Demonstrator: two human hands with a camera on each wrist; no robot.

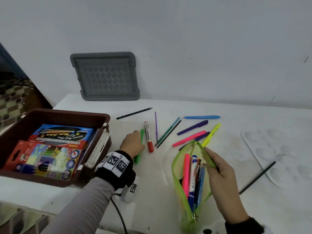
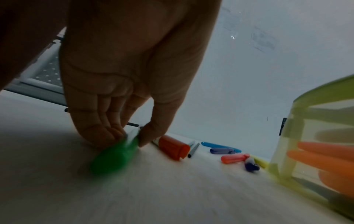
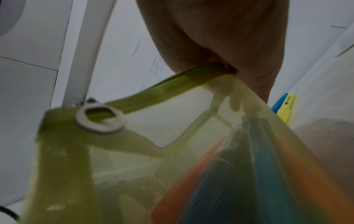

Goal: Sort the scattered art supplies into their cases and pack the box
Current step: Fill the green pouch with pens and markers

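Note:
On the white table my left hand pinches a green marker between fingers and thumb; the left wrist view shows the green marker blurred under the fingertips. Just right of it lies a red whiteboard marker. My right hand grips the upper rim of an open lime-green mesh pencil case that holds a pink highlighter, a blue marker and pens. In the right wrist view the pencil case hangs from my fingers with its zip ring in front. Loose pens and highlighters lie scattered behind the case.
A brown box at the left holds paint and crayon packs. Its grey lid leans on the wall. A clear paint palette and a dark pencil lie at the right. A black pencil lies near the lid.

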